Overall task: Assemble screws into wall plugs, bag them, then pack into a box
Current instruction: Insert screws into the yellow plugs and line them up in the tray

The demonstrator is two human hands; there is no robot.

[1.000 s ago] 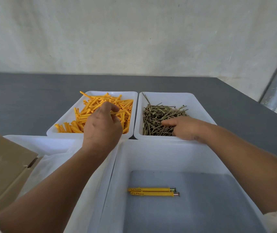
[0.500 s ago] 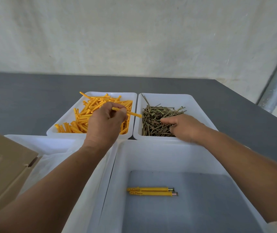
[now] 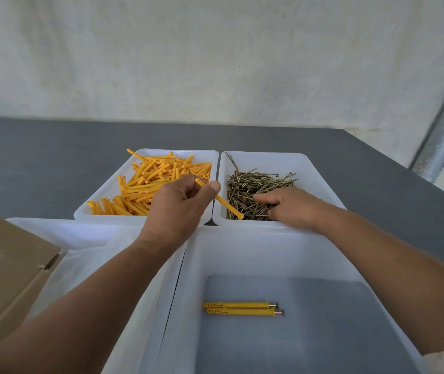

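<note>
Two forearms are shown bare up to the elbow, left hand [image 3: 177, 209] and right hand [image 3: 293, 209] are seen bare, a pale sleeve edge [image 3: 442, 359] is glimpsed at the lower right corner.

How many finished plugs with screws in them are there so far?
2. The rear plug and front plug lie side by side on the near bin's floor. The right arm hides part of it, so more are possible.

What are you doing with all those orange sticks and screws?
A person is fitting screws into orange wall plugs. The left hand pinches one plug, its tip over the screw tray. The right hand reaches into the screws; whether it has one yet is unclear. Two finished plugs, screws already in, lie side by side in the near white bin.
</note>
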